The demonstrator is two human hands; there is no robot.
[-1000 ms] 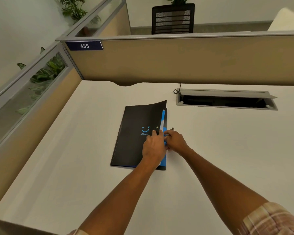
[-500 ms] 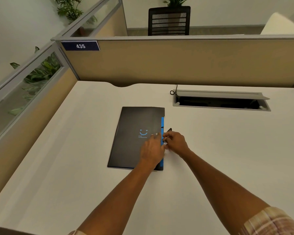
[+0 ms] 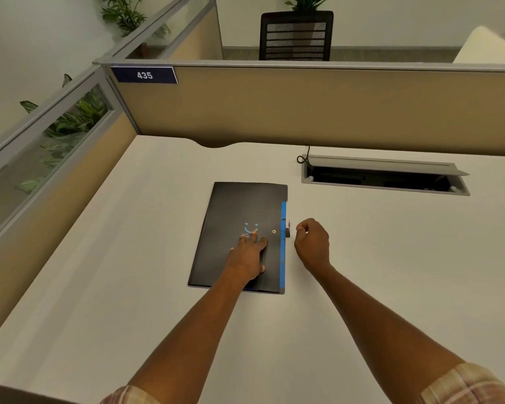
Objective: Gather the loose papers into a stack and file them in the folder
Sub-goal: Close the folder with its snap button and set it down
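Note:
A black folder [image 3: 239, 208] with a blue smiley mark and a blue strip along its right edge lies closed and flat in the middle of the white desk [image 3: 129, 287]. My left hand [image 3: 250, 255] rests palm down on the cover, fingers spread near the smiley. My right hand [image 3: 312, 243] hovers just right of the folder, fingers curled, with nothing visible in them. A small dark closure tab [image 3: 287, 232] sticks out from the folder's right edge beside that hand. No loose papers are in sight.
A grey cable tray [image 3: 385, 176] with its lid raised is set into the desk at the back right. Beige partition walls [image 3: 303, 112] close the back and left sides. A black chair [image 3: 296, 36] stands beyond the partition.
The folder's cover, lifted a second ago, now lies flat. My left hand slid from the right edge onto the cover. My right hand drew away from the folder's edge to the right.

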